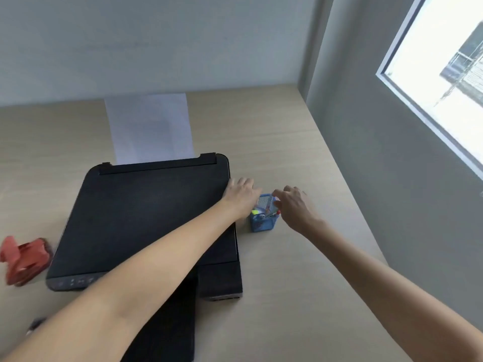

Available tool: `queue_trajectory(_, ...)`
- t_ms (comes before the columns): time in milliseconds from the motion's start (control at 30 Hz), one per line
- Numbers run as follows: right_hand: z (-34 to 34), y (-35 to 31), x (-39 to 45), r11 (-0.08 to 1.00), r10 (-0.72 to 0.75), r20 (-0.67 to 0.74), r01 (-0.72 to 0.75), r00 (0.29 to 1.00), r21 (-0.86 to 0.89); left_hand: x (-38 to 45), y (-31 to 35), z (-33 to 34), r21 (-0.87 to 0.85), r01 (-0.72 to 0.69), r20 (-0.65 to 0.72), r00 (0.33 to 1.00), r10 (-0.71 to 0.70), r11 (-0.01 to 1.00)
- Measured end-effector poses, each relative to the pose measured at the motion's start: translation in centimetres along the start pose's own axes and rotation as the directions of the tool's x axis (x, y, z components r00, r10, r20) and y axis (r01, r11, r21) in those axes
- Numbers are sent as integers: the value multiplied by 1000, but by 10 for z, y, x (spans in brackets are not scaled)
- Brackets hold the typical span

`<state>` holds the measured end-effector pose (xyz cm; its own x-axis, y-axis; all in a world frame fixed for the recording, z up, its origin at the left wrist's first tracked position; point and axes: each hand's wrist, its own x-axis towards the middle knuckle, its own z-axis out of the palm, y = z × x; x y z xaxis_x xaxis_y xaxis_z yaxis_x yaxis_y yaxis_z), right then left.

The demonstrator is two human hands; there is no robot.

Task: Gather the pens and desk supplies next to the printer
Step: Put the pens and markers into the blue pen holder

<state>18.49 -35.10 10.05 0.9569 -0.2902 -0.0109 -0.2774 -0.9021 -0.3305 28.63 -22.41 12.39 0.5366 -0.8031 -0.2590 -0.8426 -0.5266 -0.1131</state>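
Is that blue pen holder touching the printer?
Apart. The head view shows a strip of bare desk between the blue pen holder and the printer.

Just right of the flat black printer (146,212), the small blue mesh pen holder (261,220) is partly hidden by the left hand (241,195), and its colourful contents are too blurred to name. Whether either hand grips anything cannot be told. Left of the printer, a crumpled red object (23,259) is smeared by blur; a small dark item (35,325) nearer the lower edge is unreadable
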Motion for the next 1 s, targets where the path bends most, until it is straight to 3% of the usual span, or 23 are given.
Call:
queue_trajectory(100, -25, -24, 1, 1000, 1, -104, -1, 995, 1, -41, -25, -17, -205, -60, -294, 956, -3, 977)
queue_trajectory(200, -46, -64, 3, 988, -67, -226, 96, 972, 120, -99, -63, -31, -484, -122, -365, 928, -73, 866)
queue_trajectory(333, -52, -165, -9, 928, -206, -339, 293, 918, 229, -207, -142, -11, -673, -26, -360, 885, -296, 739)
queue_trajectory(500, -15, -299, -41, 786, -465, -321, 552, 825, 279, -341, -235, 74, -733, 352, -136, 763, -632, 582)
queue_trajectory(600, 29, -363, -66, 682, -638, -186, 661, 747, 313, -400, -264, 138, -712, 513, 19, 697, -717, 480)
queue_trajectory(767, 130, -424, -101, 704, -710, 279, 648, 646, 289, -442, -280, 237, -594, 746, 363, 582, -728, 301)
queue_trajectory(867, 178, -440, -117, 774, -591, 544, 609, 595, 174, -441, -272, 270, -532, 777, 455, 599, -659, 338)
queue_trajectory(1000, 215, -450, -129, 821, -430, 699, 570, 572, 38, -440, -267, 286, -446, 780, 349, 603, -718, 438)
